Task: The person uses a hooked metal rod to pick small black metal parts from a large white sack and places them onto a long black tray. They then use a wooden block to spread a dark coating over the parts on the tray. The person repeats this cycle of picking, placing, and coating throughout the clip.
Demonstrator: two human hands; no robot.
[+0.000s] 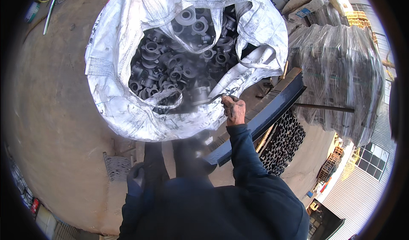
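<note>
In my right hand is a dark, curved metal hook, held over the near right rim of a white woven bulk bag. The hook's far end reaches a flanged grey metal casting, slightly blurred; whether it is hooked into the part cannot be made out. Many similar castings with collars and lugs fill the bag, and its webbing loops lie across the opening. My left hand hangs low beside my left leg, its fingers partly hidden in shadow.
A blue steel beam runs diagonally at my right. Beyond it, dark ring-shaped parts sit in rows. Film-wrapped stacked goods stand at the far right. An expanded-metal step is near my left leg, on the concrete floor.
</note>
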